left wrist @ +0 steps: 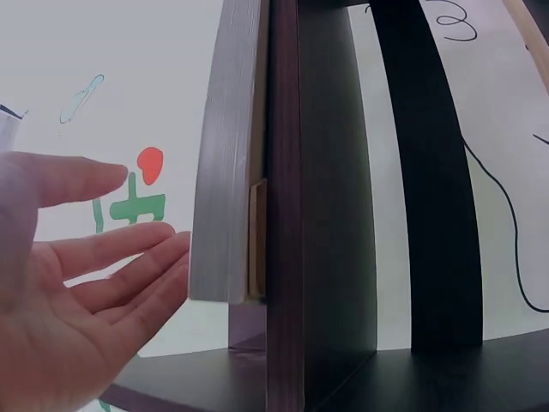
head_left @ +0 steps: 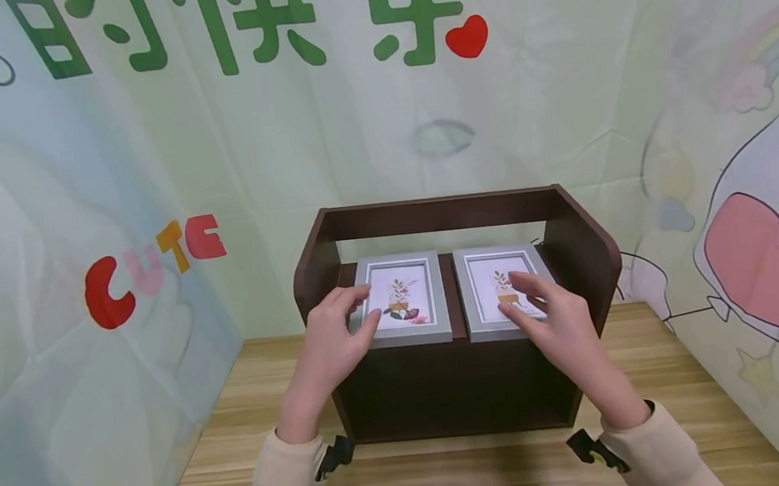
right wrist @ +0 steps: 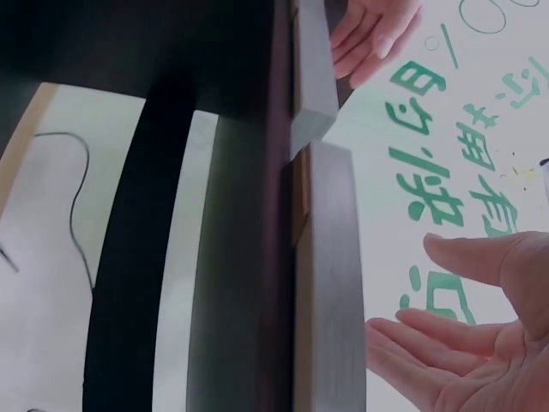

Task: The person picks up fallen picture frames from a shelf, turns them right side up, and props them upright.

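Two silver-grey picture frames lie side by side, face up, on a dark brown wooden shelf unit [head_left: 452, 385]. Each holds a print of a flower arrangement. My left hand [head_left: 331, 338], fingers parted and loosely bent, hovers at the left edge of the left picture frame [head_left: 440, 301]. Above the right picture frame [head_left: 468, 298], my right hand [head_left: 559, 320] is held with thumb and fingers apart. In the left wrist view, the fingertips of the left hand [left wrist: 94, 292] come right up to the frame's side [left wrist: 225, 172]. The right hand [right wrist: 480, 343] similarly borders its frame [right wrist: 336, 275].
The shelf unit has raised side panels [head_left: 584, 255] and a back rail [head_left: 439, 213] behind the frames. It stands on a wood-grain table [head_left: 454, 475]. A pale printed cloth [head_left: 559, 101] with green characters, a red heart and balloons hangs around the table.
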`<act>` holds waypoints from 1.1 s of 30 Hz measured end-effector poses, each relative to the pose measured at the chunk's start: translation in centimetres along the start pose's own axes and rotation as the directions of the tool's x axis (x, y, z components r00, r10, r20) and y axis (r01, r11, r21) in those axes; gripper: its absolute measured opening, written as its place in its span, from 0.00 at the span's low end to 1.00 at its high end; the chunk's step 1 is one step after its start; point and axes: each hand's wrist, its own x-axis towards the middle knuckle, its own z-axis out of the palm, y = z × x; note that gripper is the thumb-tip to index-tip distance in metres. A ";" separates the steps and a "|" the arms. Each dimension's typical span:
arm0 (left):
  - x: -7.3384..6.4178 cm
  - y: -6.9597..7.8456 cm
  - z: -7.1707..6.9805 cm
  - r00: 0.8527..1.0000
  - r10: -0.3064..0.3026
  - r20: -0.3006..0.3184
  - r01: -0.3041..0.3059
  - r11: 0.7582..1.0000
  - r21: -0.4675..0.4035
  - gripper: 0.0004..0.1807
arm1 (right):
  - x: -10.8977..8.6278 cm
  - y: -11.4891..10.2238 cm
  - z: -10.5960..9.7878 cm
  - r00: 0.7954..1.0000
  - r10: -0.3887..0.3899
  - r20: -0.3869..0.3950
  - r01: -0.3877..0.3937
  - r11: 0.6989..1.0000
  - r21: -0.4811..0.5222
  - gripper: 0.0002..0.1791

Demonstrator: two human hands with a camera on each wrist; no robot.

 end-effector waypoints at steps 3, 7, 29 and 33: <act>0.6 0.0 0.2 1.000 -0.015 -0.001 0.015 1.000 -0.003 0.18 | 1.0 -0.5 0.4 0.998 0.048 0.035 -0.049 0.999 0.017 0.24; 1.4 -0.4 0.6 1.000 -0.021 -0.013 0.021 1.000 -0.010 0.18 | 2.2 -1.2 1.1 0.991 0.107 0.085 -0.110 0.993 0.032 0.24; 3.6 -1.7 2.1 0.938 -0.325 0.123 0.320 0.946 0.055 0.26 | 6.9 -3.1 5.6 0.884 0.319 0.343 -0.333 0.943 -0.019 0.30; 3.9 -1.7 2.2 0.912 -0.390 0.127 0.386 0.921 0.055 0.26 | 7.5 -3.4 6.4 0.870 0.329 0.368 -0.334 0.941 -0.053 0.31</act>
